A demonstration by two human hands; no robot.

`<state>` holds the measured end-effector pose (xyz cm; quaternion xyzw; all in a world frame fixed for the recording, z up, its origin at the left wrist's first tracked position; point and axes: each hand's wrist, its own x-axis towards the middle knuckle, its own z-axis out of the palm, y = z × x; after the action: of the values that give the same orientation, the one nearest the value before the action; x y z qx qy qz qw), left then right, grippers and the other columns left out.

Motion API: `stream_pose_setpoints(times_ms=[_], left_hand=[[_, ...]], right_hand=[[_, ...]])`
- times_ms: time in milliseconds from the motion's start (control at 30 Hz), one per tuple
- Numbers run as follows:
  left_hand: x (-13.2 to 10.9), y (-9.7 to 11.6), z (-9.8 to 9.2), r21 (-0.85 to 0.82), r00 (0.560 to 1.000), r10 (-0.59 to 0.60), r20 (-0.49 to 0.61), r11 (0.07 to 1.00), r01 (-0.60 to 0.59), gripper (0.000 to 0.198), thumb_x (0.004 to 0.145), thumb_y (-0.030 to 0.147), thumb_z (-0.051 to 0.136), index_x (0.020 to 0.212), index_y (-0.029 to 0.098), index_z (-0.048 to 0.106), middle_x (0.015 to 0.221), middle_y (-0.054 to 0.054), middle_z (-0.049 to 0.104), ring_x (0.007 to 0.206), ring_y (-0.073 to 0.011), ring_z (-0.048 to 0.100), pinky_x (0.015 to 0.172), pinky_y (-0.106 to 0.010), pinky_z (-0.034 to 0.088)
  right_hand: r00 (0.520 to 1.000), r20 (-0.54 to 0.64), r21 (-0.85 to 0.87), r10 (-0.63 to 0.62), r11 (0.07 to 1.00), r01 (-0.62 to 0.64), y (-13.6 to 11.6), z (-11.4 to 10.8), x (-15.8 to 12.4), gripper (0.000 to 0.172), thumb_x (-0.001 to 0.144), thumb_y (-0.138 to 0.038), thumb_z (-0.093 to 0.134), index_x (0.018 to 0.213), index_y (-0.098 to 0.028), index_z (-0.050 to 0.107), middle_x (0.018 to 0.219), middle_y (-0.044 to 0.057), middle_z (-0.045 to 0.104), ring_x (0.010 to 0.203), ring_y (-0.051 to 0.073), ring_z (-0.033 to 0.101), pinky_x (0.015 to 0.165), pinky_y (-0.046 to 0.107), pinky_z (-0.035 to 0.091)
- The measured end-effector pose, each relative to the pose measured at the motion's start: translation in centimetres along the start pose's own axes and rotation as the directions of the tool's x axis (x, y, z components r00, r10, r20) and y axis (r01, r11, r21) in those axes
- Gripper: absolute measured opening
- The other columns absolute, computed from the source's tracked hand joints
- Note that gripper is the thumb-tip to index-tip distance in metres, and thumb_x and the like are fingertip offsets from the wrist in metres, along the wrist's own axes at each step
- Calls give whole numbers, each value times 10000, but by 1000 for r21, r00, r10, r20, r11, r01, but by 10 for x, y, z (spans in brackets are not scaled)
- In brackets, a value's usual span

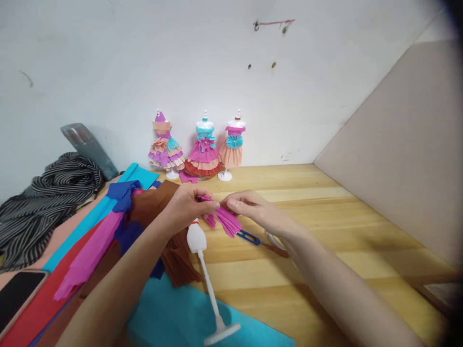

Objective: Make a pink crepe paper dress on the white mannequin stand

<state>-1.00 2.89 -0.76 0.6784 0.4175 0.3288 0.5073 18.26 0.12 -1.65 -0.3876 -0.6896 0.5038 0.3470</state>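
Note:
Between my hands is a pleated piece of magenta crepe paper (228,222), its folds fanning out toward the table. My left hand (188,206) is closed, pinching the gathered part between thumb and fingers. Thumb and fingers of my right hand (249,206) are closed on the upper edge of the same paper. A small white dress form (197,239) lies tilted below my left hand, its stand and round base pointing toward me; its upper end is hidden by that hand. Beside the paper, a blue scissor handle (249,237) shows near my right wrist.
Three small dress forms in paper dresses, one purple and peach (166,149), one magenta (204,150), one peach (231,152), stand by the wall. Crepe paper (92,250), striped cloth (54,193), a bottle (90,149) and a phone (20,296) lie left. A turquoise sheet (173,313) lies in front.

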Motion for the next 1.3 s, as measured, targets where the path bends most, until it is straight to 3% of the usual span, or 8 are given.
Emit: stream_pose_setpoints(times_ms=[133,300,500,633,767,867,1000,1300], left_hand=[[1,-2,-4,49,999,6,50,999,-8,147,659,243,700,578,134,643,473,16,578,448,-81,497,444,-187,372],[-1,-3,-8,142,991,58,124,987,-76,165,695,267,656,592,140,629,495,35,539,482,-79,471,470,-194,346],[-9,2,-5,318,982,187,36,929,-189,192,701,263,642,554,148,595,505,43,502,513,-83,432,471,-204,287],[-13,4,-2,325,988,150,-44,937,-127,153,687,223,652,560,147,614,506,38,531,517,-86,453,465,-196,298],[-12,7,-2,252,999,30,-35,967,-20,151,684,177,656,550,140,597,461,43,532,447,-73,467,429,-175,338],[-8,9,-3,236,999,-28,-36,971,36,209,704,165,664,520,142,567,395,47,508,376,-61,445,388,-163,334],[-4,8,-1,205,994,-101,-35,973,106,242,692,131,711,512,141,548,356,52,495,332,-51,426,355,-153,328],[-15,-1,10,67,992,-118,41,991,115,161,713,90,717,593,107,612,417,32,569,384,-50,511,404,-140,407]], right_hand=[[998,46,11,31,999,-31,4,4,3,476,825,-594,567,590,-186,498,569,-50,400,552,105,352,541,256,292],[999,39,-11,20,1000,-19,8,9,4,461,841,-571,554,607,-177,505,592,-40,448,572,107,392,558,253,322],[988,-121,-356,-95,933,46,-9,20,-10,349,816,-417,624,1035,-149,675,1016,98,704,919,227,634,794,352,468],[972,-175,-609,-154,793,16,-7,38,-13,552,766,-343,693,1265,-138,579,1198,158,670,1080,296,617,900,443,458],[963,-210,-651,-170,759,-8,15,50,-8,721,746,-309,705,1395,-133,446,1310,203,602,1133,316,593,919,465,449],[943,-271,-534,-192,845,19,33,52,-5,641,721,-196,669,1340,-166,503,1170,143,679,982,257,635,860,408,465],[948,-312,-80,-57,996,34,44,53,-5,515,633,-120,663,1144,-175,621,960,39,714,846,187,629,792,318,475],[984,-87,373,157,921,-114,43,52,-20,330,689,-365,733,920,-135,688,777,68,716,561,132,619,527,247,496]])
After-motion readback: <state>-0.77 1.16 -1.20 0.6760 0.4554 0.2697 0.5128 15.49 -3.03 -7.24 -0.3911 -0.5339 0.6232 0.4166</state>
